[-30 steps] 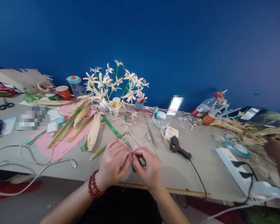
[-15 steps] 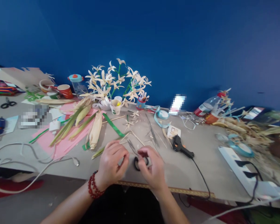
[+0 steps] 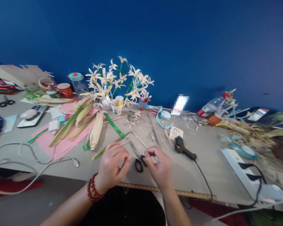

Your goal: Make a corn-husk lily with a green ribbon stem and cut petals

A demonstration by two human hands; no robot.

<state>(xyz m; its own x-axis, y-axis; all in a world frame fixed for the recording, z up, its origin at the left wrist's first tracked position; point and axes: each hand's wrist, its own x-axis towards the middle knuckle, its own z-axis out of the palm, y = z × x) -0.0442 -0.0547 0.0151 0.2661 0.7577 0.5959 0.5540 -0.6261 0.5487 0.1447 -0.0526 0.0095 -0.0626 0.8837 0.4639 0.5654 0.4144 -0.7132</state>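
Observation:
My left hand (image 3: 113,164), with a red bead bracelet (image 3: 93,189) at the wrist, hangs over the near table edge, thumb and fingers pinched together. What lies in that pinch, if anything, is too small to make out. Facing it, my right hand (image 3: 159,167) is also closed in a pinch, its content hidden. Between the two, black-handled scissors (image 3: 138,165) lie on the table, one loop close to my right fingers. Beyond them are thin pale stalks (image 3: 139,139) and a green ribbon strip (image 3: 114,125). A dried corn husk (image 3: 96,133) lies left of them.
White husk flowers (image 3: 105,91) stand in a paper cup (image 3: 116,108) at the back. A black glue gun (image 3: 184,148) with its cord lies on the right, near a power strip (image 3: 240,175). Another person's hand (image 3: 281,152) is at the far right.
My right hand has moved slightly right, away from my left hand, uncovering more of the scissors' handles. My left hand stays nearly in place.

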